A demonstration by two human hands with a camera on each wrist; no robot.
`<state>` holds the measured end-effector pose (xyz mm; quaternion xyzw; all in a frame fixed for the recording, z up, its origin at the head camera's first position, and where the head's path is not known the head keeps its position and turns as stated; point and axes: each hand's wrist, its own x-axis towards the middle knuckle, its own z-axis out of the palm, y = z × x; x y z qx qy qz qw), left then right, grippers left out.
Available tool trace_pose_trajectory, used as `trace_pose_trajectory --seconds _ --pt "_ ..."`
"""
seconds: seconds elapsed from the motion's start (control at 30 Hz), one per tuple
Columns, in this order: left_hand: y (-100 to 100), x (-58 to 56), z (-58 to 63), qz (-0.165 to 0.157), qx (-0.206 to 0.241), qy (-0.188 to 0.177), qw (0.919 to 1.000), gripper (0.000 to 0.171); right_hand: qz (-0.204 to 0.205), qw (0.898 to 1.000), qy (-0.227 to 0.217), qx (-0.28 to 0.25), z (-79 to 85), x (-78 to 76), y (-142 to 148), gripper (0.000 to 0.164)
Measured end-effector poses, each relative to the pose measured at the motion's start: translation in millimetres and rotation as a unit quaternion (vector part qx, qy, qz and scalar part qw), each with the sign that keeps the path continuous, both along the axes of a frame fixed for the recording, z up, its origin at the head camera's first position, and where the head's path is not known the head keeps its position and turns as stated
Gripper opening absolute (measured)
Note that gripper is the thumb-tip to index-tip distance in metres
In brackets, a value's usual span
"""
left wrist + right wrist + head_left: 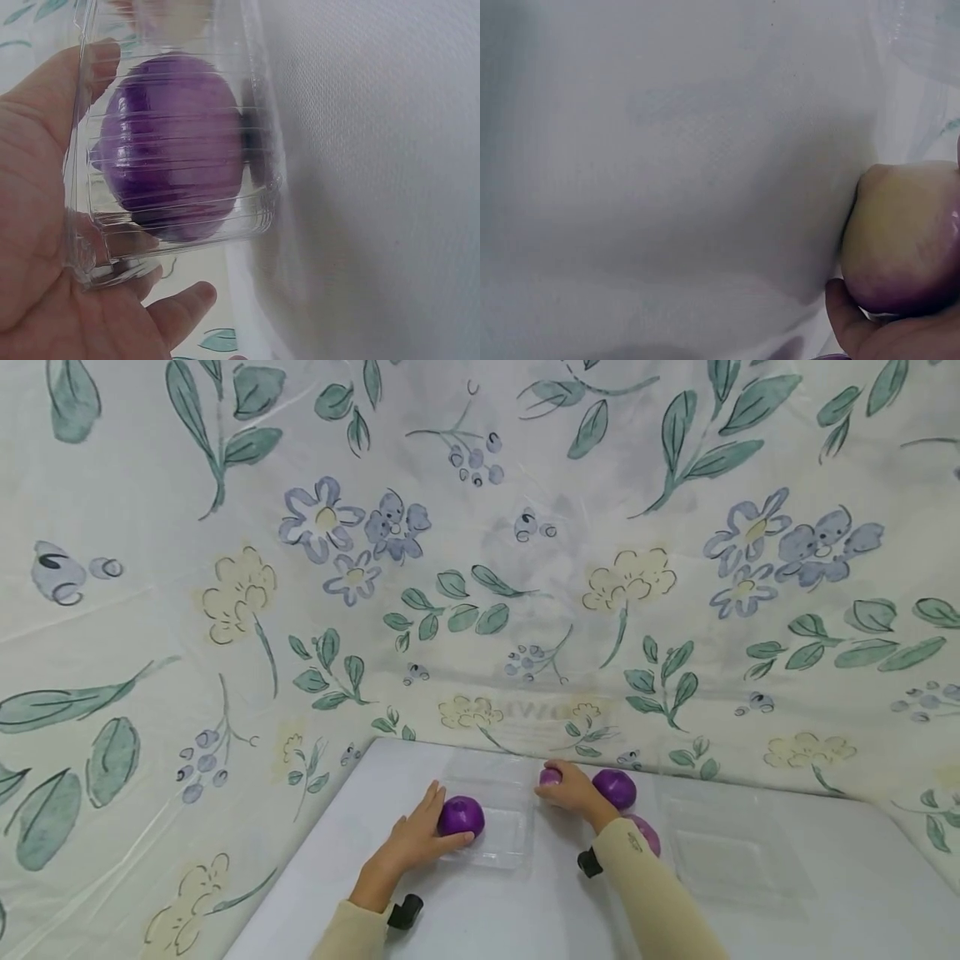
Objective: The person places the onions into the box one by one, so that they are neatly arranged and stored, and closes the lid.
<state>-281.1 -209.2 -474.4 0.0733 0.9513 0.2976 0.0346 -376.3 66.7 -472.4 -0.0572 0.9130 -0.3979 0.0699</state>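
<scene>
A dark purple onion (461, 818) sits in a clear plastic tray (510, 860); its side shows through the ribbed wall in the left wrist view. My left hand (414, 837) lies along the tray's left side, fingers extended and thumb reaching over the near rim beside the onion. To the right of the tray, my right hand (573, 792) grips a smaller onion (550, 776). In the right wrist view this onion (904, 232) looks cream and purple, with fingers under it close to the white table.
Near my right wrist lie a dark purple onion (615, 789) and a paler onion (645, 835), partly hidden by the sleeve. A second clear tray (738, 864) stands farther right on the white table (555, 918). A floral sheet (480, 610) hangs behind the table.
</scene>
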Motion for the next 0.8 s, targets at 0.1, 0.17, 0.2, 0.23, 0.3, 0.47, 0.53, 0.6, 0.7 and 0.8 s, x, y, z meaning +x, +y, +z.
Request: trace_pose_trajectory --seconds 0.1,0.17,0.2,0.23,0.3,0.47,0.53,0.6,0.7,0.8 --pt "-0.2 -0.9 1.5 0.000 -0.003 0.001 1.0000 0.103 0.004 1.000 0.005 -0.021 1.1 0.3 0.4 0.064" --pt "-0.6 -1.4 2.4 0.001 -0.005 0.002 1.0000 0.103 0.004 0.999 0.000 -0.041 1.5 0.2 0.5 0.065" --pt "-0.7 -1.7 2.9 0.001 -0.006 0.002 1.0000 0.103 0.003 0.999 -0.003 -0.050 1.4 -0.1 0.7 0.066" --pt "-0.9 -2.2 3.1 0.001 -0.007 0.003 1.0000 0.103 0.002 0.998 -0.004 -0.058 1.7 -0.2 1.1 0.066" --pt "-1.3 -3.6 2.8 0.000 -0.008 0.005 1.0000 0.103 0.000 0.997 -0.005 -0.071 1.5 -0.4 2.1 0.066" --pt "-1.6 -6.3 0.8 -0.002 -0.009 0.006 0.9999 0.103 -0.006 0.994 -0.006 -0.104 -5.0 -0.8 6.2 0.067" --pt "-1.4 -6.2 0.4 -0.001 -0.008 0.007 0.9999 0.103 -0.007 0.993 -0.008 -0.116 -9.6 -2.5 7.9 0.067" --pt "-1.0 -5.8 0.1 -0.001 -0.007 0.006 1.0000 0.103 -0.010 0.993 -0.010 -0.121 -14.1 -4.5 9.0 0.067" --pt "-0.1 -4.4 0.2 -0.003 -0.005 0.009 0.9999 0.103 -0.010 0.992 -0.012 -0.125 -16.1 -3.7 9.8 0.067" --pt "0.0 -3.1 0.5 -0.004 -0.002 0.008 1.0000 0.103 -0.005 0.993 -0.009 -0.117 -15.9 -2.3 9.5 0.065"
